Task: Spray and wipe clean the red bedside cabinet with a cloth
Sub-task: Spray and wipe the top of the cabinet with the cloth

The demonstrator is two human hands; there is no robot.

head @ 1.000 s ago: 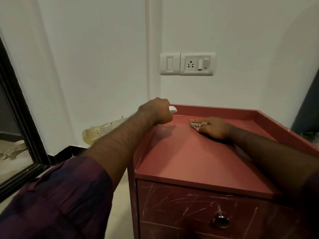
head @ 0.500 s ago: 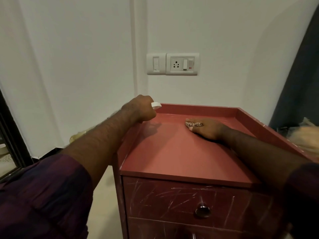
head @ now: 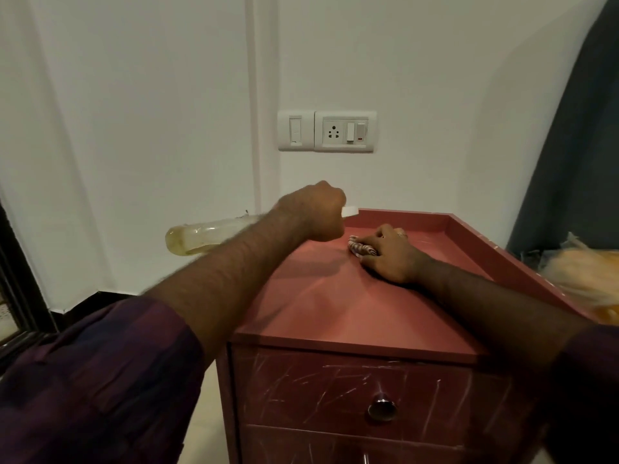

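Over the red cabinet (head: 335,306), the left hand (head: 315,212) grips the spray bottle (head: 201,237) sideways; the right hand (head: 392,252) clutches the striped cloth (head: 358,247) on top.

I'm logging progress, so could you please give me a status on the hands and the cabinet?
Left hand grips bottle, nozzle over cabinet corner. Right hand holds cloth on top. Nothing in the way.

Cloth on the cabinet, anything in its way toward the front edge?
Nothing visible does. From the cloth in the right hand to the front edge, the cabinet top shows only bare red surface; the left hand holds the bottle above the left rim.
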